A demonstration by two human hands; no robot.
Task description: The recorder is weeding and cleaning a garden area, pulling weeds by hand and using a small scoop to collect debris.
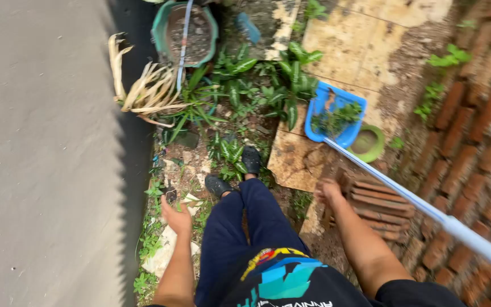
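My left hand (pixel 176 218) hangs low over broken pale slabs and weeds beside my left leg, fingers loosely apart and nothing visibly in it. My right hand (pixel 328 190) reaches down to the near end of a stack of red roof tiles (pixel 379 203). Its fingers curl against the top tile, and whether they grip it is unclear. My feet in dark shoes (pixel 251 160) stand among small green plants (pixel 231 152). A blue dustpan (pixel 320 108) holding pulled weeds lies on a stained slab ahead, and its long pale handle (pixel 427 210) runs back past my right arm.
A grey paved surface (pixel 41 153) fills the left, edged by a dark gutter. A teal basin of soil (pixel 160 25) and dry yellow leaves (pixel 143 91) lie at the far left. A green pot (pixel 381 136) sits next to the dustpan. Red brick paving (pixel 473 142) is on the right.
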